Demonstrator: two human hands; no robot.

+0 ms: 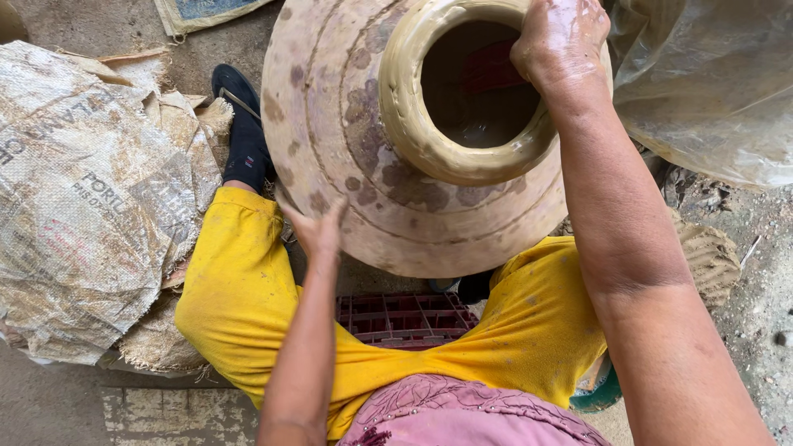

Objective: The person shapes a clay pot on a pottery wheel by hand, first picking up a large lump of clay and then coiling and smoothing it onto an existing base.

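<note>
Clay pot [347, 140] was gripped at its rim by the right hand [560, 40]; the left hand [318, 231] was pressed flat, fingers open, against its side.

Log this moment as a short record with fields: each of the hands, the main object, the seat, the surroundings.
left hand: left hand flat against the lower outer wall of the clay pot
right hand: right hand on the thick rim, fingers over its edge
pot: large, round, mottled brown patches, wet-looking pale rim, dark inside
seat: dark red plastic crate under the person in yellow trousers
surroundings: woven sacks to the left, clear plastic sheet to the right, dirt floor
</note>
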